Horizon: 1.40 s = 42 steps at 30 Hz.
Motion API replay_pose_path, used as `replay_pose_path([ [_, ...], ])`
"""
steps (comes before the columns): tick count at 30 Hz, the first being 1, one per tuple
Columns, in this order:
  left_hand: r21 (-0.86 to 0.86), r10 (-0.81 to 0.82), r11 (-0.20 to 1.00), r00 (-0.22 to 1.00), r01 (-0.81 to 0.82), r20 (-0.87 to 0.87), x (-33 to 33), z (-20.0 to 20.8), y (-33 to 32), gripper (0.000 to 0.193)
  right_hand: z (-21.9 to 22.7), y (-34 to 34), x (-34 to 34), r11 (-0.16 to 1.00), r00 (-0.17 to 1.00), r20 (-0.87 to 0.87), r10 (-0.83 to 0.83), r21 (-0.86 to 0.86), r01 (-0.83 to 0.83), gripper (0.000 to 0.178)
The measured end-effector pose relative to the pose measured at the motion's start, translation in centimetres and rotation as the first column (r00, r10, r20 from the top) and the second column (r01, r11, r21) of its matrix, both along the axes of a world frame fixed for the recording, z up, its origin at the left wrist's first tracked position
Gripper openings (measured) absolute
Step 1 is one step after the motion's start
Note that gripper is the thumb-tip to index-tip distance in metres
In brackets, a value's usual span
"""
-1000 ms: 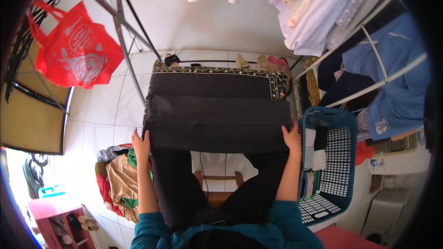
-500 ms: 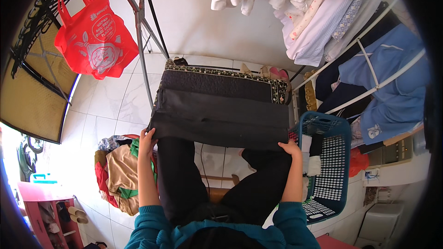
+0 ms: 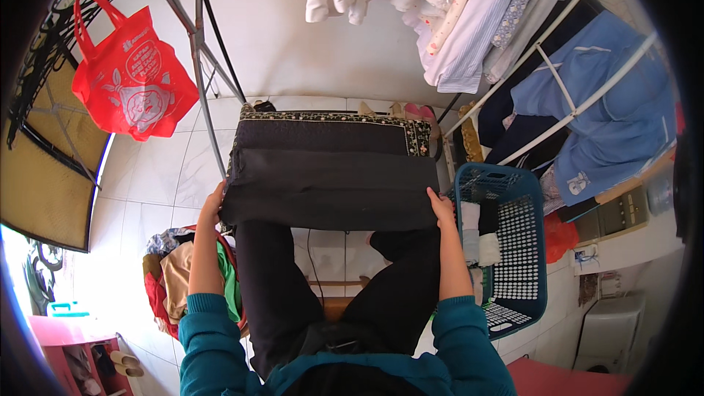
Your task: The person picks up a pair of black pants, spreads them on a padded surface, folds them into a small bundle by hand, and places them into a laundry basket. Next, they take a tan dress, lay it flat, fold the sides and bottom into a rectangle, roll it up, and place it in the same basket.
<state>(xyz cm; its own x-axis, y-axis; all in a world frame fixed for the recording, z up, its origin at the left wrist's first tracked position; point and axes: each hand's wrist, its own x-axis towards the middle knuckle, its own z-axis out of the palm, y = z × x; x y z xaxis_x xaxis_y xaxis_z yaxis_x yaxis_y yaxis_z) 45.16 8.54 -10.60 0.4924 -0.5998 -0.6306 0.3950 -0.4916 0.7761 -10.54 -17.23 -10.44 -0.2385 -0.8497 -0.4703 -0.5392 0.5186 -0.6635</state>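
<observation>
A long black garment (image 3: 330, 205) lies flat in a broad strip across a dark quilted cloth (image 3: 323, 132) with a floral border, in front of my knees. Its exact kind does not show. At its left end, my left hand (image 3: 212, 205) is closed on the edge, fingers partly hidden. My right hand (image 3: 441, 209) grips the right end, fingers pointing away from me. The garment's near edge hangs just over my black-trousered legs.
On the right stands a blue-green laundry basket (image 3: 539, 249) with rolled clothes (image 3: 488, 248). A heap of clothes (image 3: 176, 279) lies left. Clothes hang from a white rack (image 3: 576, 111); a red bag (image 3: 139, 77) hangs at upper left. A metal frame (image 3: 196, 44) rises behind.
Both hands have moved slightly away from me along the garment's ends, and its near part lies smoother and flatter. The whole view has shifted a little to the right.
</observation>
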Motion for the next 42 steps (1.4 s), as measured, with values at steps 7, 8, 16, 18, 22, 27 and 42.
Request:
replay_pose_path([
  [7, 0.216, -0.152, 0.975, 0.843, 0.044, 0.516, 1.1, -3.7, -2.7, 0.047, -1.2, -1.7, 0.4, 0.992, 0.988, -0.151, 0.012, -0.123, -0.031, 0.068],
  [8, 0.173, -0.146, 0.983, 0.799, 0.053, 0.583, 0.5, -3.9, -3.2, 0.044, -1.3, -2.0, -0.2, 0.987, 0.990, -0.137, 0.042, -0.146, -0.062, 0.063],
  [16, 0.059, -0.083, 0.997, 0.743, 0.059, 0.664, -0.7, -2.7, -3.6, 0.033, -2.8, -2.2, -1.2, 0.877, 0.959, -0.251, 0.130, -0.422, -0.229, 0.051],
  [18, -0.062, 0.039, 0.998, 0.755, 0.002, 0.655, 0.1, -2.1, -0.8, 0.032, 1.4, -0.7, 2.5, 0.924, 0.987, 0.084, 0.140, -0.368, -0.100, 0.042],
  [22, -0.240, 0.133, 0.971, 0.871, -0.018, 0.473, -2.2, 1.7, -3.2, 0.034, 3.2, -1.3, 0.2, 0.911, 0.882, 0.467, 0.066, -0.389, 0.138, 0.037],
  [27, -0.417, 0.198, 0.909, 0.900, -0.020, 0.389, -1.3, 6.9, -5.7, 0.030, 7.6, -3.0, 1.0, 0.886, 0.757, 0.626, 0.187, -0.441, 0.145, 0.036],
  [42, -0.052, 0.099, 0.995, 0.963, -0.088, 0.252, 0.9, -0.6, -1.2, 0.052, -1.1, -4.9, -1.4, 0.968, 0.963, 0.205, 0.175, -0.216, -0.130, 0.047],
])
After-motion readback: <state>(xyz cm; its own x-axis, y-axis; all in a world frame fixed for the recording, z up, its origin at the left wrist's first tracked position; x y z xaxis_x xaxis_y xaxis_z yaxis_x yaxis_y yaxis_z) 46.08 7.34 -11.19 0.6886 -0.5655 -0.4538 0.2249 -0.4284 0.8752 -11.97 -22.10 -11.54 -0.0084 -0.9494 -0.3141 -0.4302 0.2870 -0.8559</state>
